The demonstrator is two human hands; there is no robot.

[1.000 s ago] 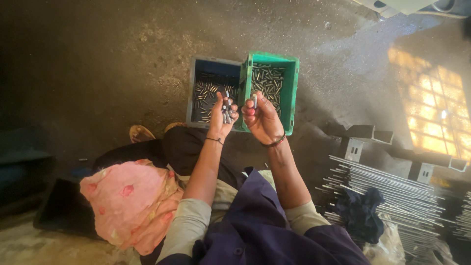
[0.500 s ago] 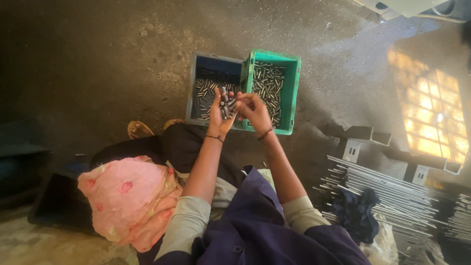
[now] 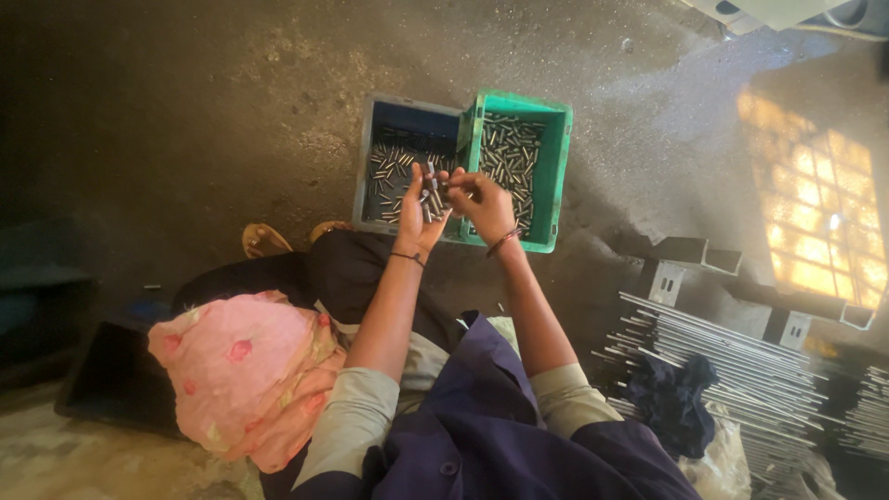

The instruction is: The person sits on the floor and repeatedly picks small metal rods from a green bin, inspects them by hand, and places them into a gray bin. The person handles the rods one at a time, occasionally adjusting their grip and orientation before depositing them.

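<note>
Two crates hold small metal pins: blue crate [image 3: 381,130] sparse, green crate [image 3: 556,176] fuller. Your left hand [image 3: 419,211] clamps a bundle of pins [image 3: 431,196]; your right hand [image 3: 482,206] pinches one beside it. Much remains.

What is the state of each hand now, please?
Left hand: closed around a bunch of small metal pins.
Right hand: fingers pinched at the same pins; whether it grips one cannot be told.

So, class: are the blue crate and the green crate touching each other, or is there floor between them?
Touching. The head view shows the blue crate and the green crate with their side walls pressed together, no floor visible between them.
</note>
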